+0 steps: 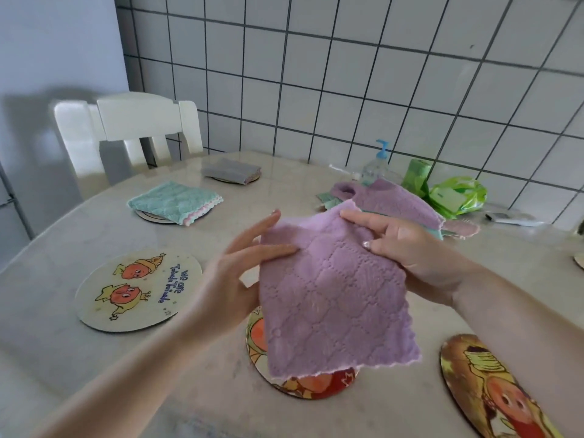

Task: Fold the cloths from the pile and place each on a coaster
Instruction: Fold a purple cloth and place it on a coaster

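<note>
The purple cloth (335, 298) hangs above the desk (63, 235), over a coaster (303, 380) — the right hand (410, 251) pinches its top edge, the left hand (240, 273) touches it with straight fingers.

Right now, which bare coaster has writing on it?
The pale coaster at left, beside the left hand: it bears blue lettering. The other two bare ones near the front edge show pictures only.
</note>
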`<state>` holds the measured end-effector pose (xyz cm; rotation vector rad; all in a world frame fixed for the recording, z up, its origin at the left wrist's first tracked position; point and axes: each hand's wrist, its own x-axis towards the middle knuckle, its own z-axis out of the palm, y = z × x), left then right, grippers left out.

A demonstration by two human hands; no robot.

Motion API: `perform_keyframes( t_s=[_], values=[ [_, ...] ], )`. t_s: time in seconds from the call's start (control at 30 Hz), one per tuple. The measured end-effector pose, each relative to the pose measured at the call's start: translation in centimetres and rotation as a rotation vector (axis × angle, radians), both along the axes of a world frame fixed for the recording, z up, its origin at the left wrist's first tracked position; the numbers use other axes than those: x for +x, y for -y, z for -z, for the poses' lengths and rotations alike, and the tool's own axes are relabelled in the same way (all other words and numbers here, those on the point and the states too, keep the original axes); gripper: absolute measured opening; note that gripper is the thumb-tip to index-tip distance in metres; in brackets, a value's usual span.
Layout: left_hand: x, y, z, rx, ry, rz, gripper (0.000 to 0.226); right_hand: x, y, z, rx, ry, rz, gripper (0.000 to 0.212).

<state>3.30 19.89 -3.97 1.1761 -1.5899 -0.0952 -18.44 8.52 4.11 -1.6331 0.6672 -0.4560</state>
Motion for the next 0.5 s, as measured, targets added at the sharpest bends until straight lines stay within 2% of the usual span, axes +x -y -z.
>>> perform_keyframes(
  t_s=[0.07,0.13,0.23,0.3,0.33,0.4,0.5],
  values=[
    [0.7,0.8,-0.6,0.159,-0.099,0.112,0.047,-0.5,-0.1,1.0,0.055,0.014,0.049,0.051],
    [1.4,1.2,-0.3,0.305,-0.060,0.161,0.041,-1.1,-0.4,2.7,0.077,-0.089,0.074,0.062],
    [1.7,0.9,0.9,0.540,0.199,0.167,0.049,-1.7,-1.4,5.6,0.082,-0.245,0.101,0.056],
    [1.4,0.4,1.9,0.660,0.429,0.159,0.045,-2.1,-2.4,6.8,0.091,-0.294,0.121,0.053],
    [1.4,0.0,2.5,0.683,0.506,0.156,0.044,-2.4,-2.7,7.3,0.102,-0.283,0.124,0.054],
    [1.6,-1.0,3.5,0.634,0.553,0.129,0.055,-3.0,-3.2,7.9,0.099,-0.223,0.133,0.055],
    [1.8,-2.4,3.9,0.469,0.652,0.094,0.061,-4.2,-4.1,8.1,0.101,-0.171,0.141,0.050]
  ],
)
